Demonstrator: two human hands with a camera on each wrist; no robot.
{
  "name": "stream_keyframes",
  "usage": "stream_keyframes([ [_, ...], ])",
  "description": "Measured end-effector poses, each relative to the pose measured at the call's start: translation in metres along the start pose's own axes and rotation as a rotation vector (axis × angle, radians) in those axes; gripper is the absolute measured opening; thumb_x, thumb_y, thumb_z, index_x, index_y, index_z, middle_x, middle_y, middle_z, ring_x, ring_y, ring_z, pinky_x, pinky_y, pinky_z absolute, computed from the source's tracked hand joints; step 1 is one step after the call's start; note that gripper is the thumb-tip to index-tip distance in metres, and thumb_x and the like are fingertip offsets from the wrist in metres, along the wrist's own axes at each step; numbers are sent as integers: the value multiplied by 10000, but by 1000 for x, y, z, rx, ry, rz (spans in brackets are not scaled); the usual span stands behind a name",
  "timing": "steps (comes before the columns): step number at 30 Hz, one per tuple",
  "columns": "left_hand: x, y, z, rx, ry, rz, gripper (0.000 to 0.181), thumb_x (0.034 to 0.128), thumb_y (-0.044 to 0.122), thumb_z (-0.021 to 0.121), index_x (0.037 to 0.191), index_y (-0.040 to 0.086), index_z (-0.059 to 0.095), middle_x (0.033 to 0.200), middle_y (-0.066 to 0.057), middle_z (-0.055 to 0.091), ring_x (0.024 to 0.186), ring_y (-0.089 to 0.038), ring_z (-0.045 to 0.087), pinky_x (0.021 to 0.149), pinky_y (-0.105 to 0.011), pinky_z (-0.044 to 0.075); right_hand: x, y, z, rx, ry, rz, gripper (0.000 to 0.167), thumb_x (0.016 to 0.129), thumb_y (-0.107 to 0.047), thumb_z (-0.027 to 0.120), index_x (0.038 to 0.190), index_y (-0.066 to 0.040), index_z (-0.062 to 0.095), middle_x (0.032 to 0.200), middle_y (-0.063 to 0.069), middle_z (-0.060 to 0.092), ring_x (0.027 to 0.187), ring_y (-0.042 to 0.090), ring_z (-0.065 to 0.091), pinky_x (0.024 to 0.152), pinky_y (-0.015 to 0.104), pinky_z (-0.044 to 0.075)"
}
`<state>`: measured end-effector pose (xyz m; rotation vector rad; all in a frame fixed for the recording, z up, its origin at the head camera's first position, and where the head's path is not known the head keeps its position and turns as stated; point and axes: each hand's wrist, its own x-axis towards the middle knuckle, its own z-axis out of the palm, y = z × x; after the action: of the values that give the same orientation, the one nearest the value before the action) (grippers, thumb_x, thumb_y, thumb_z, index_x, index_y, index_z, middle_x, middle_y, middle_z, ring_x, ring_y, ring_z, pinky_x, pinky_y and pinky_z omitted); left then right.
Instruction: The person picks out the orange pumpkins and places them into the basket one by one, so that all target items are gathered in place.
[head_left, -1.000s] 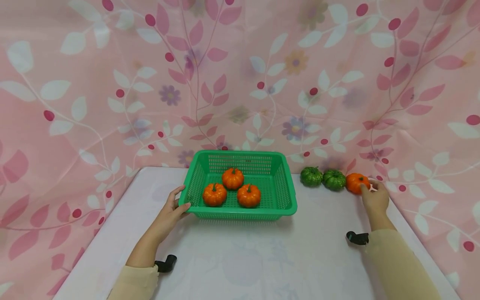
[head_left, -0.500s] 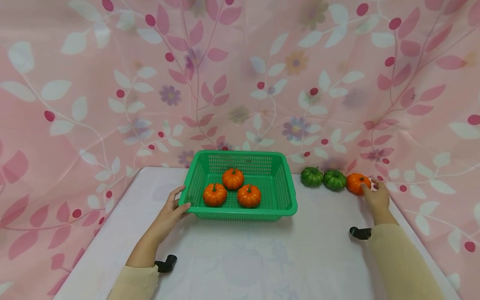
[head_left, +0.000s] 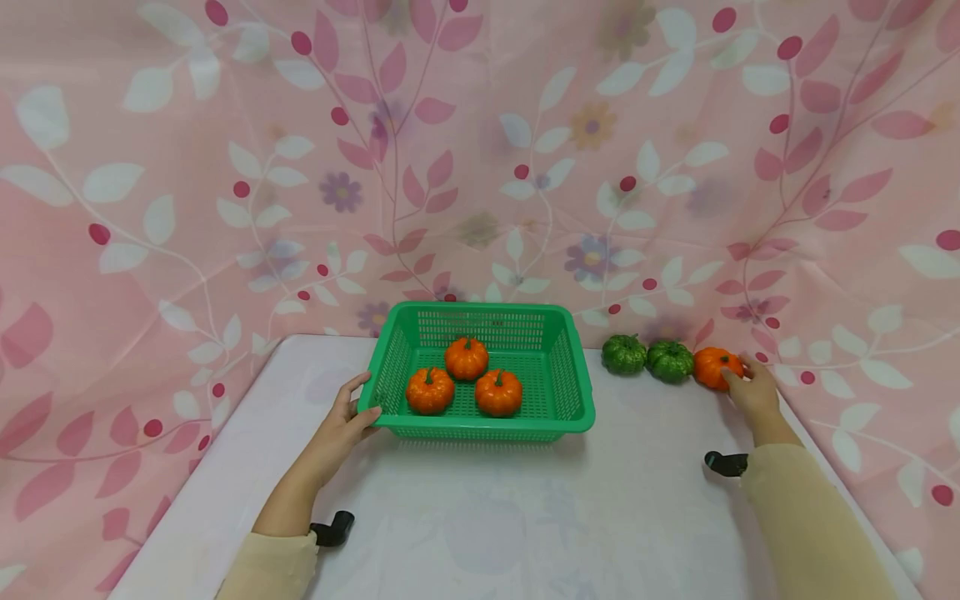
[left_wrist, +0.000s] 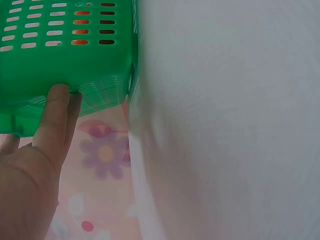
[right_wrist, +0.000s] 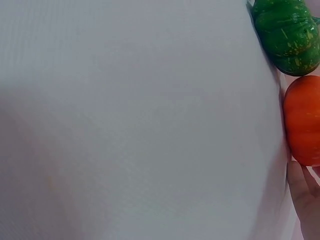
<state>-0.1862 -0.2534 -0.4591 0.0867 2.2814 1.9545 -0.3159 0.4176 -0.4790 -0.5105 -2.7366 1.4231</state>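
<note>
My left hand point(head_left: 342, 429) holds the near left corner of a green plastic basket point(head_left: 480, 422), thumb at its rim and fingers along the left side. In the left wrist view, digits lie against the basket's slotted wall point(left_wrist: 60, 65). Three small orange pumpkins sit inside: one at the back point(head_left: 467, 360), one front left point(head_left: 430, 392) and one front right point(head_left: 498, 394). At far right my right hand point(head_left: 757, 400) has thumb and fingers around the right side of another orange pumpkin point(head_left: 712, 367), which rests on the table. The right wrist view shows this orange pumpkin point(right_wrist: 305, 120) only partly.
Two green pumpkins, one on the left point(head_left: 623, 355) and one on the right point(head_left: 670, 362), stand in a row with the orange one along the back edge. A white cloth covers the table point(head_left: 487, 517). Behind hangs a pink floral curtain point(head_left: 480, 167).
My right hand and forearm have shifted slightly to the right while staying at the orange pumpkin. The left hand, basket and other pumpkins keep their places.
</note>
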Motion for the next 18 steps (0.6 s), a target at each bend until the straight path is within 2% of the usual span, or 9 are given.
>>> stream_keyframes([
  [6, 1, -1, 0, -13, -8, 9, 707, 1061, 245, 530, 1607, 255, 80, 1491, -272, 372, 1324, -375, 467, 1114, -490, 396, 1, 4, -1, 15, 1, 12, 726, 1057, -429, 423, 1595, -35, 135, 1573, 351, 168, 1342, 507, 364, 1071, 570, 409],
  [13, 0, -2, 0, -5, -2, 13, 717, 1054, 264, 544, 1606, 251, 87, 1475, -271, 391, 1262, -277, 522, 1104, -470, 414, 0, 7, -1, 55, 12, 25, 725, 1043, -423, 470, 1597, -64, 170, 1570, 338, 201, 1364, 504, 331, 1087, 569, 387],
  [18, 0, -2, -1, -6, -5, 16, 726, 1051, 271, 550, 1607, 250, 84, 1474, -274, 389, 1270, -289, 517, 1105, -474, 413, -3, 7, -1, 51, 19, 8, 707, 1044, -407, 475, 1592, -59, 193, 1565, 340, 217, 1367, 511, 319, 1088, 570, 382],
])
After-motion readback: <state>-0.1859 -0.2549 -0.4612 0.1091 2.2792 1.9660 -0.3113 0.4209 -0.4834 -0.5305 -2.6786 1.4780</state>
